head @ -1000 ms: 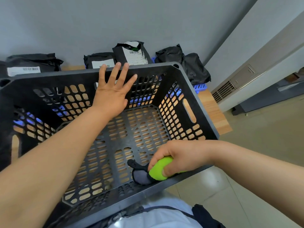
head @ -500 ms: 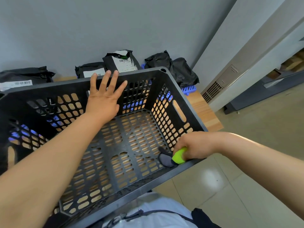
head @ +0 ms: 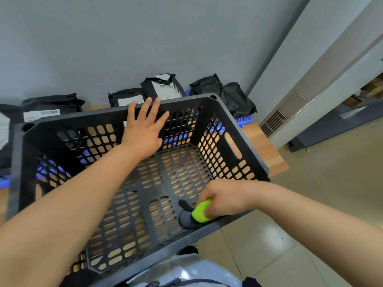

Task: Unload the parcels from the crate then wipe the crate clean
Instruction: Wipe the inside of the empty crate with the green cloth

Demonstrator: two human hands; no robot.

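a black crate (head: 68, 119), walls and floor pierced in a regular grid of oblong slots, lets the light brown grain of a wooden table (head: 261, 146) show through. the cleaning pad (head: 201, 211) is lime green over dark grey. black parcels (head: 161, 85) carry white barcode labels. a slatted tray (head: 244, 121) is bright blue, the wall (head: 124, 48) flat grey, the floor tiles (head: 310, 183) beige, the shirt (head: 186, 270) pale blue.

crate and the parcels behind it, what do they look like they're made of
Crate: apparently moulded hard plastic, matte dark grey, judging by the regular cut-out lattice and thick rim. Parcels: probably thin plastic film mailers, glossy black and crinkled, with white, paper-looking barcode labels.
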